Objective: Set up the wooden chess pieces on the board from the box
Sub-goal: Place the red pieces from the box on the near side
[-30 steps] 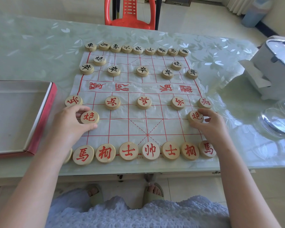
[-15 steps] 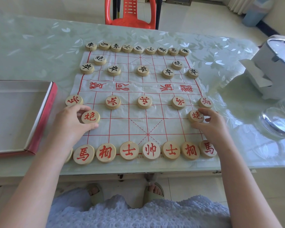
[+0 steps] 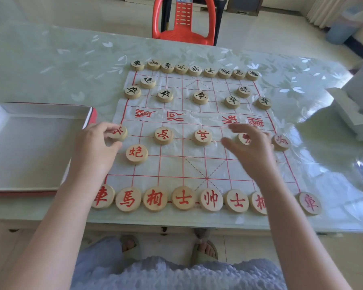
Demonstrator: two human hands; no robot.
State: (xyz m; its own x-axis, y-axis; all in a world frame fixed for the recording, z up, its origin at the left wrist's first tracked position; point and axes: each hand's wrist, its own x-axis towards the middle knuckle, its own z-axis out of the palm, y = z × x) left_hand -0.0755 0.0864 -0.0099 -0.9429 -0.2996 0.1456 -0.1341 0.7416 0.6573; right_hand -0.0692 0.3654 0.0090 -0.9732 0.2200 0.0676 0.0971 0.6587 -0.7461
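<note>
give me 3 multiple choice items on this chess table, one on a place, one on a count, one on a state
1. Where is the red-edged cardboard box?
A. left of the white paper board
B. beyond the board
C. on the red plastic chair

2. How many black-lettered wooden discs form the far row?
A. five
B. seven
C. nine

3. What is the left hand doing?
A. resting inside the box
B. touching a red-lettered soldier disc at the board's left edge
C. lifting a far-row disc

Key:
1 A, the box lies by the white paper board's left side.
2 C, nine discs run from to.
3 B, its fingers meet the soldier disc.
</note>
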